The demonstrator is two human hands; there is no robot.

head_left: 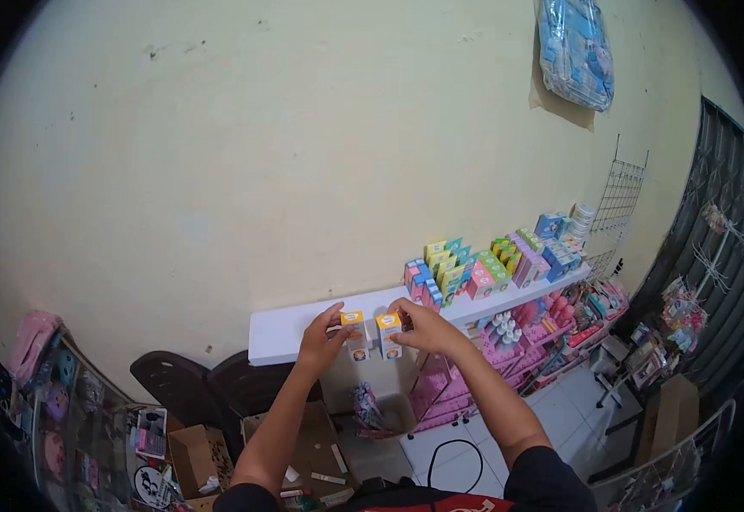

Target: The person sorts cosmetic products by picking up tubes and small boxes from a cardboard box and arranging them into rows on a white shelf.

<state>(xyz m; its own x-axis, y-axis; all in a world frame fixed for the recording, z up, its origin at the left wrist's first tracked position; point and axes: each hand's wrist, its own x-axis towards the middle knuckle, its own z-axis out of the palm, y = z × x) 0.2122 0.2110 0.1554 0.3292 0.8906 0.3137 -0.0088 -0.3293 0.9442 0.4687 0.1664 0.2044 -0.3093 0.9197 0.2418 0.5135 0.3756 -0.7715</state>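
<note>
Two small white boxes with orange tops are held upright side by side at the front edge of a white wall shelf [291, 328]. My left hand [324, 340] has its fingers closed on the left box [355, 338]. The right box [389, 338] is gripped in my right hand [419, 328], thumb on its front. A narrow gap separates the two boxes. Whether their bottoms rest on the shelf cannot be made out.
Rows of coloured boxes [488, 275] line the shelf's right part. Pink racks [508, 367] of goods stand below it. Dark chairs [175, 384], an open cardboard box [201, 461] and a glass case [73, 427] are at the lower left. A wrapped blue bag [574, 53] hangs above.
</note>
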